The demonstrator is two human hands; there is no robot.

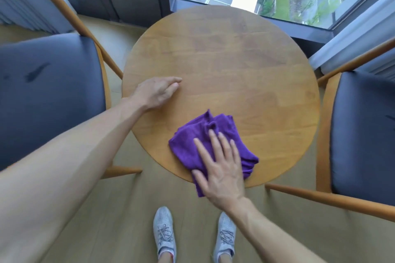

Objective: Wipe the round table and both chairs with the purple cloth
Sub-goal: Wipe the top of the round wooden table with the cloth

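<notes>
The table point(224, 66) is the reference for all positions below. One cloth point(192, 141), purple and folded into a rough pad, lies on the table top at the near edge; one corner overhangs the rim toward the person.

The right hand point(220, 166) lies flat on the near right part of the cloth, fingers straight and slightly spread, pressing down and gripping nothing. The left hand point(157, 92) rests on the table top near its left rim, fingers extended and together, holding nothing. It is well apart from the cloth and appears to steady the table.

Key relation: the cloth sits directly under the right hand, so that hand is the working hand. The cloth's long axis runs from the near edge diagonally toward the table centre. The unwiped-looking surface lies beyond and to both sides of the cloth, so the coming stroke is judged to run away from the near edge.

Count: one table, one cloth, two chairs. The left chair point(49, 96) stands just beside the table's left rim; the right chair point(363, 130) stands just beside its right rim. Both seats are dark and cushioned. The chairs appear not yet wiped.
</notes>
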